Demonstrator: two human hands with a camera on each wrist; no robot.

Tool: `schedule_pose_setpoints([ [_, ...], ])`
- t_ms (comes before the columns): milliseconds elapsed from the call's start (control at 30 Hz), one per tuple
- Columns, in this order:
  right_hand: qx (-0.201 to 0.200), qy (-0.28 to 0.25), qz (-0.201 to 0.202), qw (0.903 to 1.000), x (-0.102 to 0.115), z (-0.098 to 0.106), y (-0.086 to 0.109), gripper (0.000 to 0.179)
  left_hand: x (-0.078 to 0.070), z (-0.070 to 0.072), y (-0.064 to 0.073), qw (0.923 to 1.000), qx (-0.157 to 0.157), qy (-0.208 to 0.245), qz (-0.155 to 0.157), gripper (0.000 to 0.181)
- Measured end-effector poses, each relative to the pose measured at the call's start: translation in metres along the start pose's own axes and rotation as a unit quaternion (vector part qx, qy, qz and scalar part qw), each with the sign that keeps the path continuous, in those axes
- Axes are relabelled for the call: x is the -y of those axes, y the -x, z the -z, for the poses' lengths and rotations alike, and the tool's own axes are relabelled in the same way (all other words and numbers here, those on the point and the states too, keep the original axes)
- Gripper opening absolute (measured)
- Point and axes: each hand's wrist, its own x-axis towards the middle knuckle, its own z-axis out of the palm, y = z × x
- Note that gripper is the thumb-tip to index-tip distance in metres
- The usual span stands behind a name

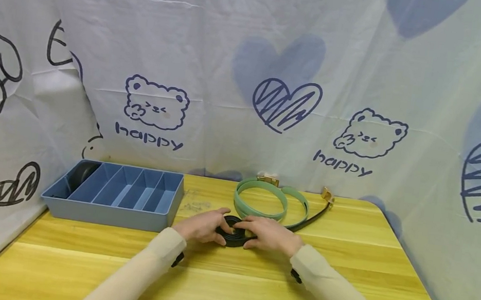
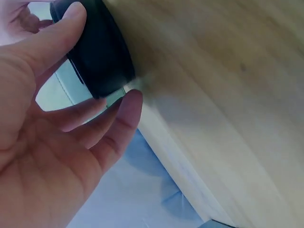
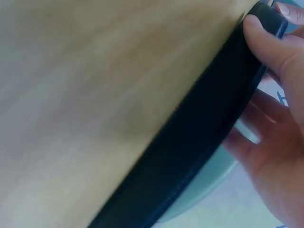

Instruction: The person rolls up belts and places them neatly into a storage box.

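A black belt (image 1: 235, 243) stands on its edge, partly wound into a coil at the middle of the table. My left hand (image 1: 202, 227) grips the coil's left side; in the left wrist view its thumb presses the outer turn of the coil (image 2: 102, 54). From the right, my right hand (image 1: 274, 234) pinches the same coil, thumb on the near side. The unwound strap (image 3: 185, 137) runs past the right hand, back to a gold buckle (image 1: 328, 195). Behind the hands lies a green belt (image 1: 241, 205) in loose loops, with its own gold buckle (image 1: 269, 179).
A blue divided box (image 1: 106, 215) stands at the back left. Its leftmost compartment holds a dark rounded thing (image 1: 82, 173). White cloth (image 1: 217, 118) with printed hearts and bears hangs behind and beside the wooden table (image 1: 226, 285).
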Motion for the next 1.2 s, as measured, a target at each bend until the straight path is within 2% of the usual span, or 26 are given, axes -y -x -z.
schedule_pose_setpoints([
  [133,-0.046,0.029,0.017,0.9983,-0.001,-0.005,-0.004,0.042,0.002,-0.002,0.001,0.9997,-0.008,-0.019,-0.010,0.033],
  [300,-0.072,0.058,0.012,0.9957,0.001,-0.010,-0.007,0.041,0.000,-0.013,-0.001,0.9985,-0.034,-0.042,0.005,0.043],
  [467,-0.052,0.043,0.004,0.9977,0.000,-0.009,-0.006,0.048,-0.004,-0.015,-0.002,0.9969,-0.049,-0.060,0.013,0.043],
  [633,-0.004,0.008,-0.006,0.9999,-0.008,-0.007,-0.003,0.058,-0.002,-0.009,-0.002,0.9986,-0.034,-0.040,0.003,0.036],
  [700,-0.006,0.003,-0.002,1.0000,-0.011,-0.007,-0.002,0.056,-0.001,-0.007,-0.003,0.9991,-0.027,-0.034,-0.003,0.035],
  [833,-0.039,0.034,0.007,0.9987,-0.010,-0.010,-0.004,0.048,-0.001,-0.008,-0.003,0.9990,-0.025,-0.035,-0.011,0.035],
  [1000,-0.061,0.053,0.009,0.9967,-0.006,-0.009,-0.004,0.049,-0.006,-0.011,-0.006,0.9989,-0.029,-0.035,-0.013,0.041],
  [1200,-0.013,-0.012,-0.012,0.9998,-0.010,-0.004,0.002,0.056,-0.005,-0.007,-0.005,0.9997,-0.009,-0.018,-0.011,0.042],
])
